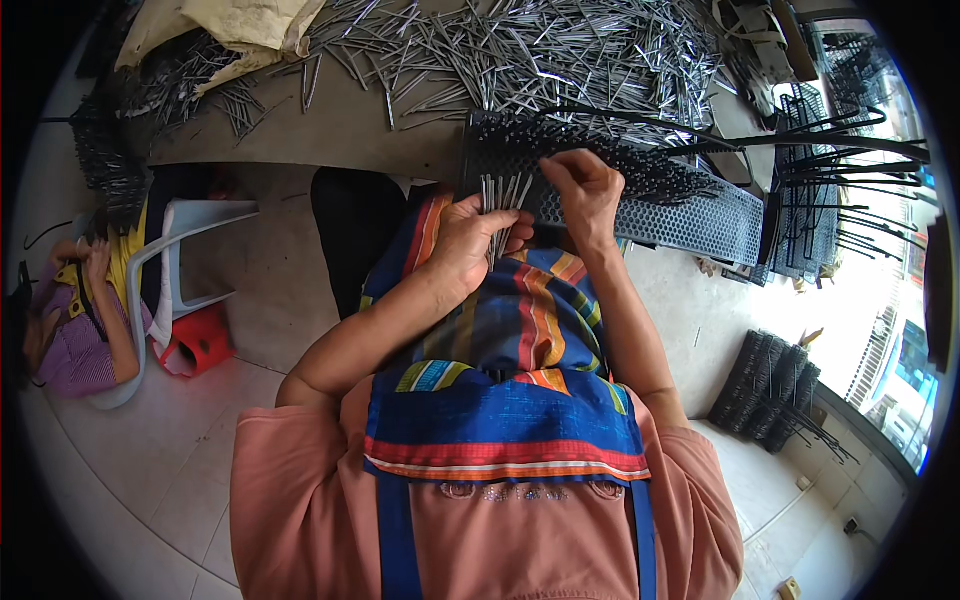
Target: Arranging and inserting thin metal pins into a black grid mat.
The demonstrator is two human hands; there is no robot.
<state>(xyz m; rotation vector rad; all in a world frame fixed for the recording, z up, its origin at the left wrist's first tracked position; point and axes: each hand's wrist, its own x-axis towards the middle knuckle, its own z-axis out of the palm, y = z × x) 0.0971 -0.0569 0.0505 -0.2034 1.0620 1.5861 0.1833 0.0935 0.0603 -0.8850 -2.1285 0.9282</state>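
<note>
My left hand is closed around a small bundle of thin grey metal rods, which fan out upward from between thumb and fingers. To its right, my right hand has thumb and fingertips pressed together over a perforated metal rack. Whatever sits in that pinch, if anything, is too small to make out. Many dark rods stand crowded in the rack's holes, just beyond my right hand. The rack's near end lies close to my lap, partly hidden behind my left hand.
Loose metal rods lie heaped across the table, beside a yellowish sack. Black racks with long hooked bars stand at right. Dark bundles rest on the floor. Another person sits at left by a red container.
</note>
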